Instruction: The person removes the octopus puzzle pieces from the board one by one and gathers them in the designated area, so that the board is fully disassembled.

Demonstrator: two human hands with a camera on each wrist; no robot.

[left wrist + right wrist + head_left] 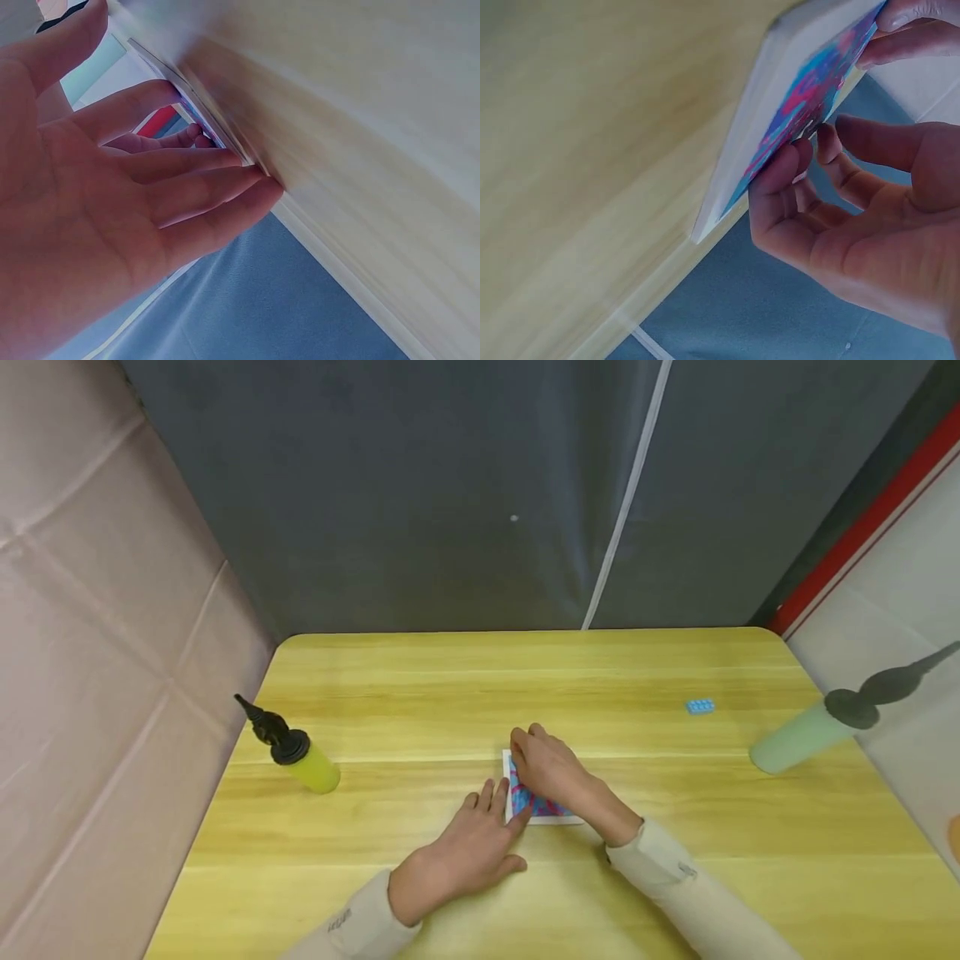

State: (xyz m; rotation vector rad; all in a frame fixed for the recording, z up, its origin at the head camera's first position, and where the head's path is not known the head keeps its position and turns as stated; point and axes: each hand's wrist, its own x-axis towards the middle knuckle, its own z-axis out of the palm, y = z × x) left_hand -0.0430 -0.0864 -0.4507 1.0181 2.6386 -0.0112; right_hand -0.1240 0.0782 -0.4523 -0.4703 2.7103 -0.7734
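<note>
One left hand (pixel 472 845) and one right hand (pixel 547 767), two in all, appear at one table (pixel 405 693) with two sleeves (pixel 682 885), one picture panel (pixel 543 810) and one blue toy brick (pixel 700 706). One yellow bottle (pixel 315 771) and one pale green bottle (pixel 798 741) make a pair, with two dark spouts (pixel 268 727), one apiece. One grey curtain (pixel 412 485), one white strip (pixel 637 460), one pink cloth (pixel 97 568) and one thick red band (pixel 870 523) surround them.

head view: bright, soft tabletop (pixel 420 693) glare | edges stretched | wrist views: dimmer, hazy, wood grain smeared
</note>
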